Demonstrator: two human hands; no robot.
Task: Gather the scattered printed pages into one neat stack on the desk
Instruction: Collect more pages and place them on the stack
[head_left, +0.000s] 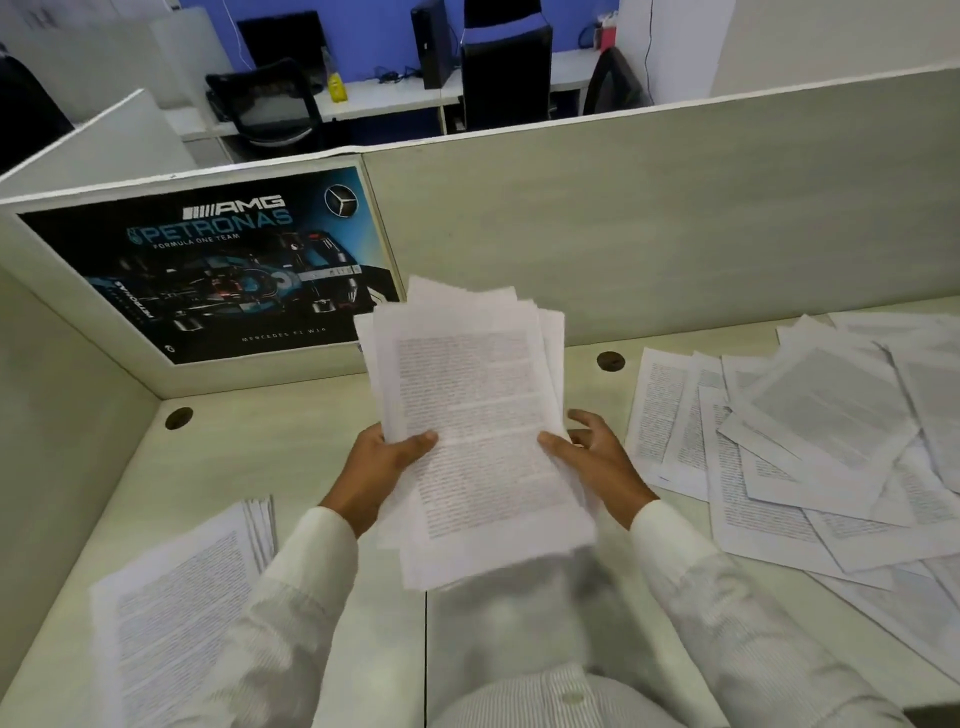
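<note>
A loose bundle of printed pages (467, 415) is held up above the desk (311, 426) in front of me, its sheets fanned and uneven at the top. My left hand (379, 467) grips its left edge, thumb on the front sheet. My right hand (597, 462) holds the right edge with the thumb on the front, fingers partly spread behind. A stack of printed pages (171, 613) lies on the desk at the lower left. Several scattered pages (810, 441) overlap in a messy spread on the right side of the desk.
Beige cubicle partitions (649, 223) wall the desk at the back and left, with a dark racing-team poster (218, 270) pinned to the back one. Two round cable holes (178, 418) (610, 360) sit in the desk surface. Chairs and computers stand beyond the partition.
</note>
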